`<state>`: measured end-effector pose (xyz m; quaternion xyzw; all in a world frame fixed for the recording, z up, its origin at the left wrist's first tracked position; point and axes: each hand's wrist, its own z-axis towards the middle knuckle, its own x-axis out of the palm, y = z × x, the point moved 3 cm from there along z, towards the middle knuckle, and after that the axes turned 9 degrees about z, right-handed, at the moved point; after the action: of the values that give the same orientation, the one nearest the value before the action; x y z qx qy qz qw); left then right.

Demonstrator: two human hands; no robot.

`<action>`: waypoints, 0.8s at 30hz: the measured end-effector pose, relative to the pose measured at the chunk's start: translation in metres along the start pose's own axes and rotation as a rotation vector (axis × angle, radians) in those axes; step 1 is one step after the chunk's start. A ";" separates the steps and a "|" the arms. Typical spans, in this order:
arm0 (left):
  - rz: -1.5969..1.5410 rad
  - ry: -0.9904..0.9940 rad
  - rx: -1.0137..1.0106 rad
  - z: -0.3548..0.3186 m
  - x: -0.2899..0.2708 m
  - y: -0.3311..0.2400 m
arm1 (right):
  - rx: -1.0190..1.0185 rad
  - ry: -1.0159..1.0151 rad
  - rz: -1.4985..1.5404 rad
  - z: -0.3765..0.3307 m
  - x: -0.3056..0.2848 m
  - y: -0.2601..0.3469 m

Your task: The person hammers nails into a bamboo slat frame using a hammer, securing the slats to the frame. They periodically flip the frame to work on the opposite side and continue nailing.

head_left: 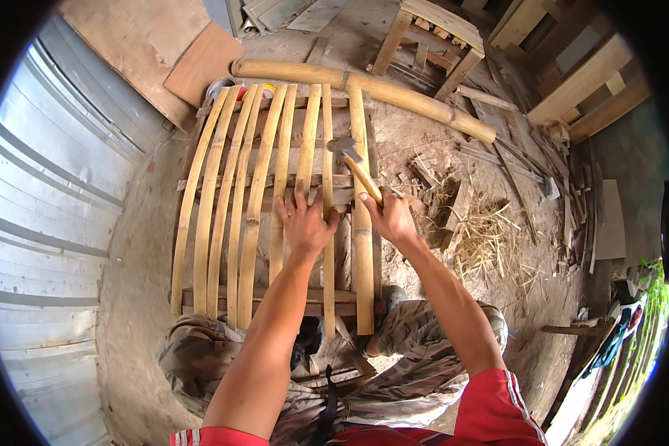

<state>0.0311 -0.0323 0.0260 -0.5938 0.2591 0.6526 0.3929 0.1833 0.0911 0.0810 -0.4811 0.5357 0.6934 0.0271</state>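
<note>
The left hand [305, 223] lies open and flat, fingers spread, pressing on the bamboo slats [254, 201] that lie side by side over wooden crossbars [275, 297] on the dirt ground. The right hand [389, 218] is closed around the wooden handle of a hammer [353, 160], whose metal head is just above the slats near the person's left fingers. A thick bamboo pole [364, 85] lies beyond the frame, and a wooden stool [431, 37] stands behind it.
</note>
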 end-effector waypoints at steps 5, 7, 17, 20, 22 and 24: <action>-0.056 -0.033 0.038 0.003 0.001 -0.016 | 0.151 0.170 -0.141 0.005 -0.001 -0.040; -0.063 0.001 0.007 0.002 0.001 -0.009 | 0.057 0.109 -0.133 0.002 -0.004 -0.027; -0.051 -0.087 0.012 0.002 0.000 -0.007 | -0.149 -0.050 -0.102 0.005 0.011 -0.010; -0.047 -0.083 0.012 0.000 0.001 -0.005 | -0.074 -0.075 0.076 -0.007 0.012 -0.006; -0.058 -0.087 0.027 0.002 0.002 -0.012 | -0.061 -0.074 0.016 -0.011 0.015 -0.024; -0.067 -0.050 0.036 0.001 0.000 -0.021 | -0.091 -0.052 -0.232 -0.009 0.010 -0.049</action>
<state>0.0480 -0.0192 0.0285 -0.5785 0.2408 0.6490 0.4316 0.2108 0.0999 0.0393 -0.5226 0.4435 0.7213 0.0992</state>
